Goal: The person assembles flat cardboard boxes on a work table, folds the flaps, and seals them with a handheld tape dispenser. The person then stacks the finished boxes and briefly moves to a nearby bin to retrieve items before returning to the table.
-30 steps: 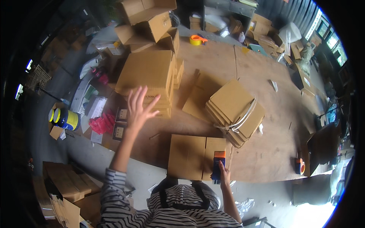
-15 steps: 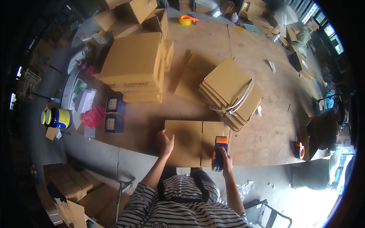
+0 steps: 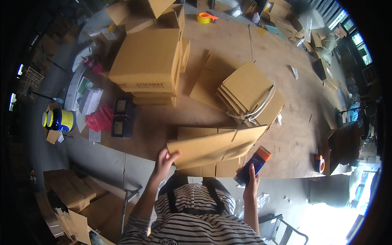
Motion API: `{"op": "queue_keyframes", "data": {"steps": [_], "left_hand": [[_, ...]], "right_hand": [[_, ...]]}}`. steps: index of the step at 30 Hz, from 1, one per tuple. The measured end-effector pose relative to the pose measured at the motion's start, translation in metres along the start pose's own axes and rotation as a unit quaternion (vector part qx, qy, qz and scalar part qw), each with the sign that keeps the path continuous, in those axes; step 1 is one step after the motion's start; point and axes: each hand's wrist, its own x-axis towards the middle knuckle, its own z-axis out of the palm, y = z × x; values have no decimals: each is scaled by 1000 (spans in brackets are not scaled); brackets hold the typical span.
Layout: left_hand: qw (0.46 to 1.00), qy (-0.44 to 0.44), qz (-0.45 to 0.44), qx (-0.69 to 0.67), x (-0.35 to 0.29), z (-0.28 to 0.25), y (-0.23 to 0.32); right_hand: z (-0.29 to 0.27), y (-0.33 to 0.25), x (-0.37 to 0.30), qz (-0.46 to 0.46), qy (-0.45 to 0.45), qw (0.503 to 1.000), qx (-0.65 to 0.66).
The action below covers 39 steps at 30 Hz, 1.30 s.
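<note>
From my remote seat I see the left hand partly closed, thumb and fingers pinching the left end of a cardboard sheet, which slants above a flat cardboard piece at the bench's front edge. The right hand is curled around a dark blue tool with an orange end, just right of that sheet. Toward the left edge I have a large carton, top shut, contents hidden, dark print along its front side; open cartons stand at the far left corner, insides unclear to me. Nearer the front left corner, two small blue boxes carry pale labels too blurred to read.
</note>
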Motion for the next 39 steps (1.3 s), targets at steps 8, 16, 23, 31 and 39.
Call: {"op": "queue_keyframes", "data": {"steps": [8,16,23,31,39], "left_hand": [[839,-334,38,428,-62,11,37],[894,-261,75,356,-56,72,32],[868,-230,101,428,-52,68,32],[746,-41,268,608,-28,50,59],[633,54,110,765,1,59,78]], "right_hand": [[37,14,0,-48,186,981,22],[27,57,20,-74,87,988,105],[29,66,37,-128,79,988,45],[48,43,31,-229,83,968,-58],[16,-47,-45,-404,-151,748,-505]]}}
